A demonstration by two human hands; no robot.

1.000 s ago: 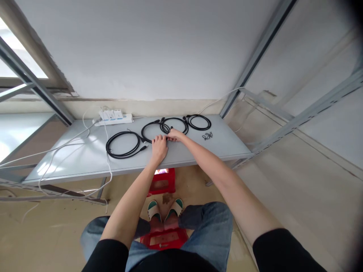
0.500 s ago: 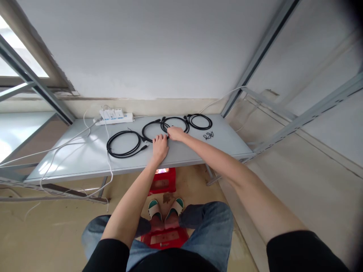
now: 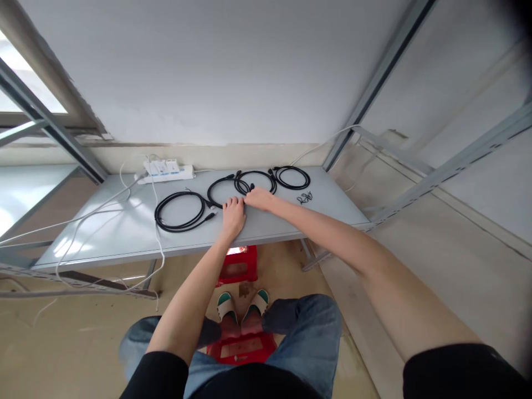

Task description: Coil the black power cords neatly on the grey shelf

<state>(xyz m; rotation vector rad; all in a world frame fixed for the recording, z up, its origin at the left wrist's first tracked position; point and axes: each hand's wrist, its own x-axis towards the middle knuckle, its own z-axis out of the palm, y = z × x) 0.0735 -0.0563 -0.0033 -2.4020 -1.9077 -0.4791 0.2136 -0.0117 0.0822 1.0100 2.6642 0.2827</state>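
Right forearm has swung outward and its elbow sits further right than in the earlier frames; the right hand has rolled over, so the back of it now faces up. Left hand keeps its position.

Both hands meet over the near right side of the second black cable coil, which lies flat on the grey worktop. Left fingers bend down onto the near strand; whether they are clenched around it cannot be told. Right fingers are hidden beneath the hand, so their grip cannot be told either.

First black coil lies to the left, its plug ends pointing toward the left hand. Third black coil overlaps the second coil's right side, partly behind the right hand. Fourth black coil lies furthest right, just beside the third. Small black ties lie loose in front of the fourth coil. White power strip stands at the rear left, near the wall.
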